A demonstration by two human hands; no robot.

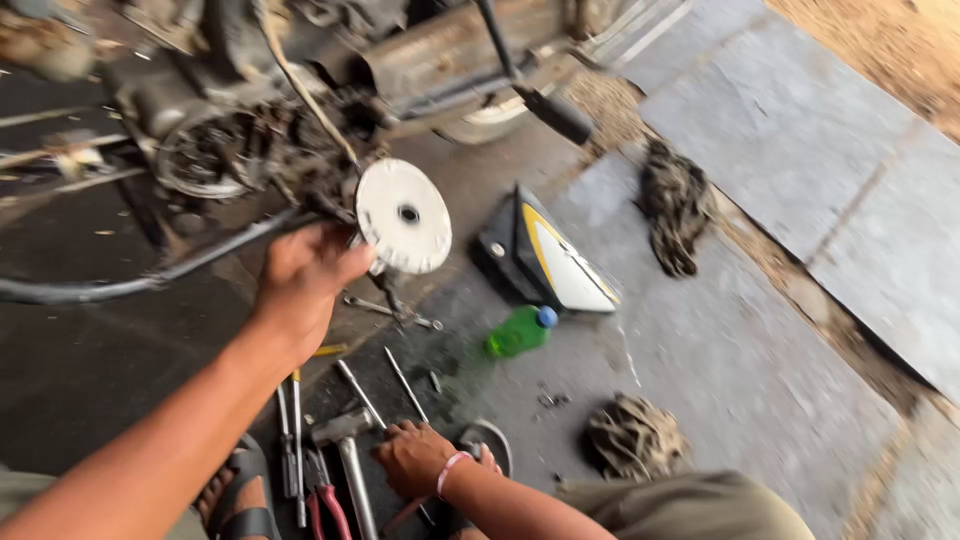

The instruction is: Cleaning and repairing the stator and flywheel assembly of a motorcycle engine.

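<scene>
My left hand [305, 280] holds a round silver metal disc [405, 215] with a centre hole, up beside the greasy open engine [260, 150] of a motorcycle. Low in the view, my right hand [415, 458], with a pink band on the wrist, rests fingers-down among tools on the ground. It touches the tools next to a hammer [350, 455]; whether it grips one is unclear. Screwdrivers [365, 390] and red-handled pliers [325, 505] lie around it.
A green plastic bottle [520, 330] lies on the concrete. A black, yellow and white motorcycle side panel [545, 255] leans nearby. Two dirty rags [675, 205] [632, 438] lie to the right. My sandalled foot [240, 495] is at bottom left.
</scene>
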